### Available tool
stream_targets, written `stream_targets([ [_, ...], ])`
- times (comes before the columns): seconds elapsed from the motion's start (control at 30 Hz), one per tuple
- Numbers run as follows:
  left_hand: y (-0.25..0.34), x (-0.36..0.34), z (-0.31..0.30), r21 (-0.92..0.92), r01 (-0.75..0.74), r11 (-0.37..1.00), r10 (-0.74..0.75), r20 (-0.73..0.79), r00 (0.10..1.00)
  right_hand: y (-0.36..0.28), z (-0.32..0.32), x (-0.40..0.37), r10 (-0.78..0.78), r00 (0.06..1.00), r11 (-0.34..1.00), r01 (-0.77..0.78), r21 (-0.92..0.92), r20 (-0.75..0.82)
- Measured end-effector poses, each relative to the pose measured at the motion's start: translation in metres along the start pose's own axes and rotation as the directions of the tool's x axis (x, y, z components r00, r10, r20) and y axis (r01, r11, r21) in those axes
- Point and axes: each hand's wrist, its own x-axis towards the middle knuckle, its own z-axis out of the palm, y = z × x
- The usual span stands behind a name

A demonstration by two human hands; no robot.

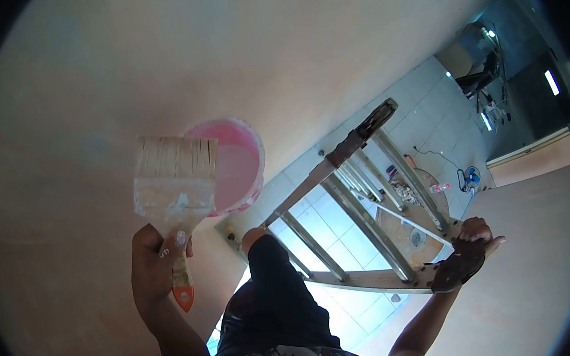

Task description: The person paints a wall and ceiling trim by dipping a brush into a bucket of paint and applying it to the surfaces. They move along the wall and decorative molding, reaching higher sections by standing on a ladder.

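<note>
My left hand [148,262] is closed around the handle of a wide paintbrush [174,193], held upright with the bristles at the top. Pale paint smears its metal band, and the handle ends in an orange tip. Partly behind the brush is a pink bucket [257,157] with pale pinkish paint inside; what holds it up is hidden. On the other side, my right hand [476,230] grips the dark, worn end of a metal ladder [367,228]. The ladder's rungs slant across the view between my legs and that hand.
A patchy plastered wall [256,66] fills the upper and left view. Far below lies a tiled floor [425,93] with a round mat-like patch, a bottle [440,187], a small blue fan [472,176] and a cord. A dark chair [481,79] stands farther off.
</note>
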Motion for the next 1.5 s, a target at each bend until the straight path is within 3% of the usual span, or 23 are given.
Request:
stream_targets([
  [0.33,0.016,0.033,0.0,-0.008,0.021,1.0,-0.021,0.062,0.998,0.003,0.001,0.002,0.003,0.997,1.0,-0.004,-0.017,-0.072],
  [0.53,0.039,0.044,0.007,0.007,0.012,1.0,-0.013,0.115,0.993,-0.001,-0.003,0.009,0.066,0.997,0.993,-0.063,0.101,-0.032],
  [0.67,0.079,0.038,0.005,0.036,0.059,0.998,-0.063,0.139,0.988,-0.01,-0.005,0.01,0.315,0.949,0.945,-0.312,0.102,-0.013],
  [0.77,0.124,0.018,0.001,0.075,0.06,0.995,-0.072,0.164,0.984,-0.019,-0.011,0.027,0.43,0.894,0.891,-0.443,0.104,0.121],
  [0.83,0.152,0.009,0.004,0.082,0.09,0.993,-0.1,0.128,0.987,-0.009,-0.025,0.023,0.583,0.798,0.791,-0.6,0.12,0.153],
  [0.93,0.182,-0.001,0.004,0.085,0.13,0.988,-0.139,0.111,0.984,-0.009,-0.025,0.026,0.663,0.738,0.731,-0.674,0.107,0.122],
  [1.13,0.226,-0.009,0.004,0.06,0.135,0.989,-0.14,0.094,0.986,-0.011,-0.014,0.034,0.739,0.673,0.666,-0.735,0.128,0.025],
  [1.3,0.236,-0.016,0.006,0.043,0.123,0.991,-0.126,0.068,0.99,-0.017,-0.01,0.04,0.76,0.649,0.65,-0.76,-0.008,-0.029],
  [1.5,0.234,-0.025,-0.002,0.078,0.105,0.991,-0.11,0.066,0.992,-0.007,-0.012,0.037,0.717,0.692,0.695,-0.719,0.013,-0.079],
])
